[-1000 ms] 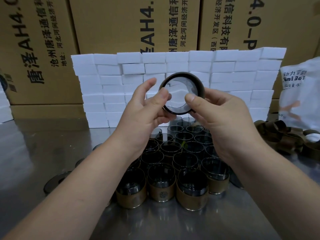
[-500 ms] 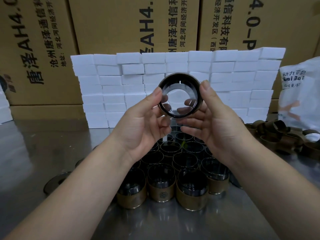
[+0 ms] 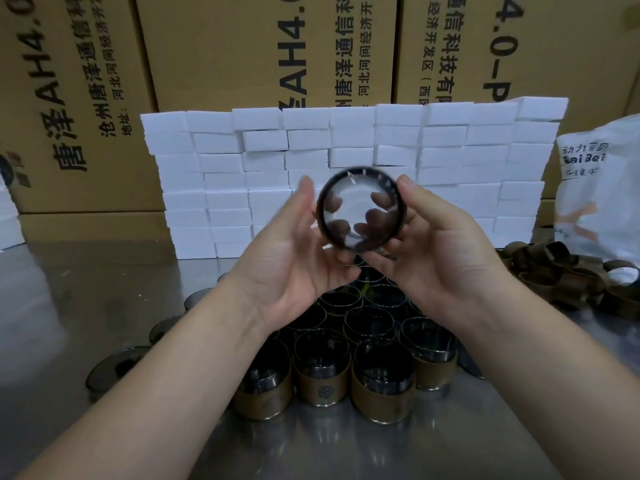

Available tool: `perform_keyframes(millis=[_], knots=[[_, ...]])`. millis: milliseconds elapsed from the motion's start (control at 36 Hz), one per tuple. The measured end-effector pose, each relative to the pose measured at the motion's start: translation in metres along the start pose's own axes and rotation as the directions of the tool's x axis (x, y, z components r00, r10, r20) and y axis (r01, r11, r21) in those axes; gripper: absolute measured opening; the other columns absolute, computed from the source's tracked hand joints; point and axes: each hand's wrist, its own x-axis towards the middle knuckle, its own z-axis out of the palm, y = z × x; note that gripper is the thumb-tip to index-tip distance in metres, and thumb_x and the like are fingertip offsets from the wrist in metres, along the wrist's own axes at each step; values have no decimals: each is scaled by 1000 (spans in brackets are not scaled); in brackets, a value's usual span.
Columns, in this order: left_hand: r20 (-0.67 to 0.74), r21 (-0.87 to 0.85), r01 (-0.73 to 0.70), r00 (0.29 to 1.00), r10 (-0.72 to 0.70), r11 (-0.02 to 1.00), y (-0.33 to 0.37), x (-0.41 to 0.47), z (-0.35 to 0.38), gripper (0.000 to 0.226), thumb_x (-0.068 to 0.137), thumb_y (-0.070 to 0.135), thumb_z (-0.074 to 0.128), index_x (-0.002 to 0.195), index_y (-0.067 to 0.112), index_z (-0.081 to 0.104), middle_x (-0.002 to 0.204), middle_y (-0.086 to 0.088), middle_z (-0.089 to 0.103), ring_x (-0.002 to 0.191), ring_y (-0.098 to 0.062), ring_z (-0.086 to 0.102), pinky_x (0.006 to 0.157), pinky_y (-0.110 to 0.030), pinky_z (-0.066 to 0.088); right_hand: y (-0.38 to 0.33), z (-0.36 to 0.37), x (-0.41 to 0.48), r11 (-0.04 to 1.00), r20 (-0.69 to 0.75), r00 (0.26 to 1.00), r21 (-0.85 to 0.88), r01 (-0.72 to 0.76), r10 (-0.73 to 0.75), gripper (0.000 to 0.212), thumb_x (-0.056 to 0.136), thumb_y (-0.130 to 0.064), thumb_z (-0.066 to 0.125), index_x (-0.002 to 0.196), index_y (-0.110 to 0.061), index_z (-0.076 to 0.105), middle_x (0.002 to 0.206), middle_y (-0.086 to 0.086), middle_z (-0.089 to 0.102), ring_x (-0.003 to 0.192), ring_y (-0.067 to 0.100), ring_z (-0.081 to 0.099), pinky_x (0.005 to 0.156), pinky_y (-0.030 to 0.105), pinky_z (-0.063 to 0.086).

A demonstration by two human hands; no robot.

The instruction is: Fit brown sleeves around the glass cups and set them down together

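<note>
A glass cup [image 3: 360, 188] with a dark brown sleeve around it is held up in front of me, its mouth turned toward the camera. My left hand [image 3: 294, 251] grips its left side and my right hand [image 3: 436, 247] grips its right side; fingertips of both show through the glass. Below the hands stands a tight group of several sleeved cups [image 3: 322, 372] on the steel table. Loose brown sleeves [image 3: 568, 271] lie in a pile at the right.
A wall of white foam blocks [image 3: 450, 150] stands behind the cups, with large cardboard boxes [image 3: 242, 46] behind it. A white plastic bag [image 3: 602, 188] sits at the right. Dark round lids [image 3: 117, 368] lie on the table [image 3: 69, 299] to the left.
Both hands have lowered the cup and shifted their hold, so the fingers now wrap behind it. The cup is slightly blurred from moving.
</note>
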Motion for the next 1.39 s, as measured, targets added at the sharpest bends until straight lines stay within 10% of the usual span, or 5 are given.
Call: perform_keyframes(millis=[167,306,500,889,1389], knots=[[-282,342,-12,952,115,940,-14,1,13,55,93,55,30,92,19,72,95,-5,73,91,-18,68,81,-38,52,5,12,-4,997,3,1000,-82,13,-12,45,68,-18,52,107,4,62,91,16,57,84,26,51,78,37,38],[-169,633,-161,926,339,757,-22,-2,18,24,79,45,39,75,26,53,78,3,57,80,-15,54,79,-38,43,8,7,-2,998,-225,974,-60,4,-18,34,87,-42,52,61,-20,58,57,-5,57,48,13,57,51,23,44],[-87,624,-198,944,319,756,-22,-2,14,13,68,27,37,64,29,49,69,5,47,71,-17,40,69,-38,33,14,16,-6,965,-292,937,-228,128,-193,34,67,-48,51,43,-25,42,56,-3,37,63,20,37,65,37,33],[98,740,-407,854,512,536,-22,-9,14,35,84,47,34,54,29,34,51,15,31,50,-3,28,49,-20,24,20,23,-18,918,-293,904,-336,209,-313,43,97,-33,43,55,-22,39,47,-6,33,43,9,32,38,15,27],[28,693,-387,857,514,608,-21,-13,18,37,88,31,36,52,23,30,48,14,27,47,-5,25,45,-21,21,20,25,-21,894,-275,916,-418,161,-294,53,90,-46,40,42,-25,42,41,-12,34,40,7,32,38,15,27]])
